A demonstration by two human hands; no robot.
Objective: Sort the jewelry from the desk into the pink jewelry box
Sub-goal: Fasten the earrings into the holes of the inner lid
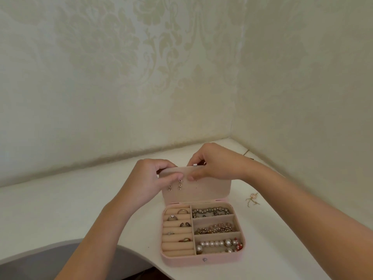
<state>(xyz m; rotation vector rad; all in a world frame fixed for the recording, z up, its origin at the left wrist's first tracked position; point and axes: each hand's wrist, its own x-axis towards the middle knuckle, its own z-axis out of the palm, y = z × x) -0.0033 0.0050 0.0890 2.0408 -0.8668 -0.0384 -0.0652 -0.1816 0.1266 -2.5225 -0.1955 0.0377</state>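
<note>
My left hand (153,176) and right hand (212,165) pinch the top edge of the raised lid (212,190) of the pink jewelry box (201,259) on the counter (80,209), so I should brace it lightly while seating earrings (180,184), a gold piece (252,199) lying near.

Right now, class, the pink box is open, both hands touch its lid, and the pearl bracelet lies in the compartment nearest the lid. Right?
No: the head view shows the pearl bracelet in the compartment farthest from the lid. Rest stands.
</note>
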